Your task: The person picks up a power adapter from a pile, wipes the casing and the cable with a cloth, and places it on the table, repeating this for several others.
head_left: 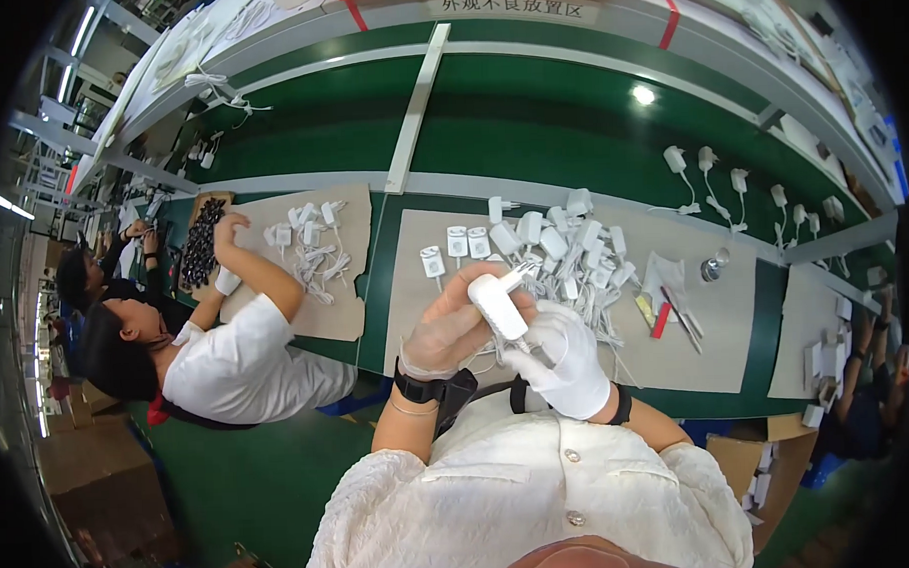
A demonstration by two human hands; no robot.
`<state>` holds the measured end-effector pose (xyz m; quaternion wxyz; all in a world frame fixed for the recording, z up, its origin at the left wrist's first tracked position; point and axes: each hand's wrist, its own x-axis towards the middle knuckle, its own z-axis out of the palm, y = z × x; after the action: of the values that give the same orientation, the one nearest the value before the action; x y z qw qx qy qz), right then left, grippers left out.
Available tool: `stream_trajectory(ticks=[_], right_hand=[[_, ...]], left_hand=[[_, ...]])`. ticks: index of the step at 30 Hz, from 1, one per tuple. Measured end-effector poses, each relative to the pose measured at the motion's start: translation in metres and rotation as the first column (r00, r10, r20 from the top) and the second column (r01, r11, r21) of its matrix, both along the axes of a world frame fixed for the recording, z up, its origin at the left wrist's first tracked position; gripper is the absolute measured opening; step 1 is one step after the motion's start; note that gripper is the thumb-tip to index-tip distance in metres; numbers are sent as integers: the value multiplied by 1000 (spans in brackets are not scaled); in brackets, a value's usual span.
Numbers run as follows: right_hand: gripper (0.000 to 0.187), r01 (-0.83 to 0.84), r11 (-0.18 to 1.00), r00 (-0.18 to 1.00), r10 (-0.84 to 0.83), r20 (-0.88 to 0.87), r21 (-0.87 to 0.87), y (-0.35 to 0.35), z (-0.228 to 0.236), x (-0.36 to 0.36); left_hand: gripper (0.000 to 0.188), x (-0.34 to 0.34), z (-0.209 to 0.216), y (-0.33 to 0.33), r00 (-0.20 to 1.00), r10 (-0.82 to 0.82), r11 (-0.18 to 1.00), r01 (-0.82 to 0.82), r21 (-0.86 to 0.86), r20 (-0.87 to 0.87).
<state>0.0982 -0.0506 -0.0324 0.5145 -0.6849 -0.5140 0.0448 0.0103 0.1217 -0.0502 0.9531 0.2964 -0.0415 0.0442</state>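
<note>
A white power adapter (497, 307) with metal plug prongs is held up in front of my chest, its prongs pointing up and to the right. The fingers of my left hand (448, 329), with a dark band at the wrist, are closed around its body from the left. My right hand (565, 358), in a white glove, grips at the adapter's lower end; the gloved fingers partly hide where the cable comes out. Beyond my hands lies a heap of white adapters with cables (573, 250). A single adapter (433, 263) rests at the heap's left side.
Right of the heap lie a red-handled tool (661, 320), tweezers (688, 326) and a small clear jar (714, 265). Several adapters (739, 181) hang along the back panel. A co-worker (247, 361) sits on the left beside another adapter pile (313, 234). An open carton (736, 464) stands below right.
</note>
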Motion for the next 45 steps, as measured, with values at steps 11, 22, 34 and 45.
stream_trajectory(ticks=[11,22,34,45], right_hand=[[20,84,996,996,-83,-12,32,-14,-6,-7],[33,-199,979,-6,43,-999,43,-26,12,16],[35,-93,990,446,-53,-894,-106,-34,-19,11],[34,-24,951,735,-192,-651,-307,-23,2,8]], left_hand=[[48,8,20,-16,991,123,961,-106,254,-53],[37,25,37,-7,865,148,884,101,456,-479],[33,19,34,-33,890,337,706,-23,707,-307],[40,19,32,-31,886,292,836,-54,546,-360]])
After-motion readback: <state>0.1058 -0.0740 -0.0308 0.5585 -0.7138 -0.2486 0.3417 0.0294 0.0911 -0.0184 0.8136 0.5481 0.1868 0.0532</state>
